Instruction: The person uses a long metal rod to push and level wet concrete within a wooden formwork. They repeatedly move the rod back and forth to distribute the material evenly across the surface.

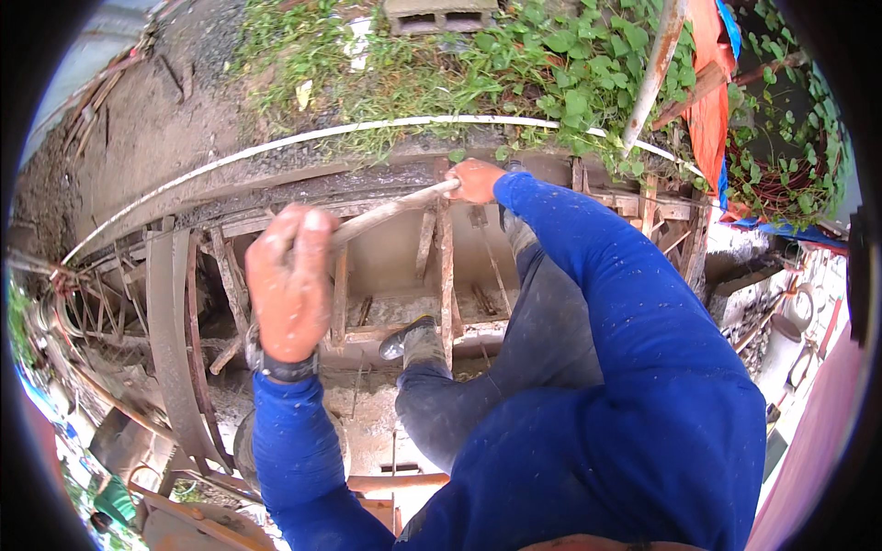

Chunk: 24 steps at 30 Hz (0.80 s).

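Note:
My right hand (476, 181) is closed round a pale, round wooden stick (390, 211), above the far edge of a narrow trench-like form. From there the stick slants toward my left hand (292, 280), which is nearer me, its fingers curled at the stick's thicker-looking end. The back of that hand hides part of the grip. Pale splashes dot my skin and blue sleeves. Below the stick stands a smooth grey panel (381, 253) between rough timber struts (446, 275). My boot (409, 338) rests low among the timbers.
A white pipe (303, 138) curves along the far side, before weeds and a hollow concrete block (441, 16). A rusty post (654, 73) and orange tarp (707, 101) rise at far right. On the left, a long bent board (170, 340) leans; a bucket (781, 354) is at right.

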{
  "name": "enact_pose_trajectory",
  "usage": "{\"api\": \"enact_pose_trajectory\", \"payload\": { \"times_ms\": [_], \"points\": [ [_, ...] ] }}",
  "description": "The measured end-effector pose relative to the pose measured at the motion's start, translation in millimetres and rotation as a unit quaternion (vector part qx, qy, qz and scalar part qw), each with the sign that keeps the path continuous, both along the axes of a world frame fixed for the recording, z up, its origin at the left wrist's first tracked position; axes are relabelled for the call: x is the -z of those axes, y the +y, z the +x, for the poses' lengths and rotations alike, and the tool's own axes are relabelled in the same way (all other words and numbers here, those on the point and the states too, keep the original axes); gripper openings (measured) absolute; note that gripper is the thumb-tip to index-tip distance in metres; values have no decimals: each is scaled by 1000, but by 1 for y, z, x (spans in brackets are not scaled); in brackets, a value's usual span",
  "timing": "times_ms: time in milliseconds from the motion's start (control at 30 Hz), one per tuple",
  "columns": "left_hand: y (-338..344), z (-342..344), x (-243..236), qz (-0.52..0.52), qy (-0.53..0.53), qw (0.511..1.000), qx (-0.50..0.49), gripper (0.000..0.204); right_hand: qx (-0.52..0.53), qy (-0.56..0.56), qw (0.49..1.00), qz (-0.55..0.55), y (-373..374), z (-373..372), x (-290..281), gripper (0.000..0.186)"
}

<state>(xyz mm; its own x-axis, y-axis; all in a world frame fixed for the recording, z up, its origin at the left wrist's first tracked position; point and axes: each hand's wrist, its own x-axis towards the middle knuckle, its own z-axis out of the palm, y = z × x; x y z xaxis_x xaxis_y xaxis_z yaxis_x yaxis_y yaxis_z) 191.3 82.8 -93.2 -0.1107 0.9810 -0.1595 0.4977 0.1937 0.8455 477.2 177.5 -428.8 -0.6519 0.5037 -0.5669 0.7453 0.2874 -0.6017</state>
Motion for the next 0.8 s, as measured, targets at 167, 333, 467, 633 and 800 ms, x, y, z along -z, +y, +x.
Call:
{"api": "enact_pose_trajectory", "payload": {
  "times_ms": [167,333,467,633,800],
  "points": [
    [-24,-9,-9,122,0,987,104,36,80,-52,995,41,-39,-18,-53,44],
    [-31,-26,-26,145,31,983,110,32,229,8,955,186,-91,-42,-35,31],
    [-46,-44,-52,99,32,992,67,32,207,66,952,216,-100,-68,-44,27],
    [-35,-25,-77,69,81,994,14,47,162,80,978,101,-76,-88,-69,43],
    [23,29,-37,51,81,995,22,46,100,33,993,54,-22,-51,-51,44]
  ]
}}
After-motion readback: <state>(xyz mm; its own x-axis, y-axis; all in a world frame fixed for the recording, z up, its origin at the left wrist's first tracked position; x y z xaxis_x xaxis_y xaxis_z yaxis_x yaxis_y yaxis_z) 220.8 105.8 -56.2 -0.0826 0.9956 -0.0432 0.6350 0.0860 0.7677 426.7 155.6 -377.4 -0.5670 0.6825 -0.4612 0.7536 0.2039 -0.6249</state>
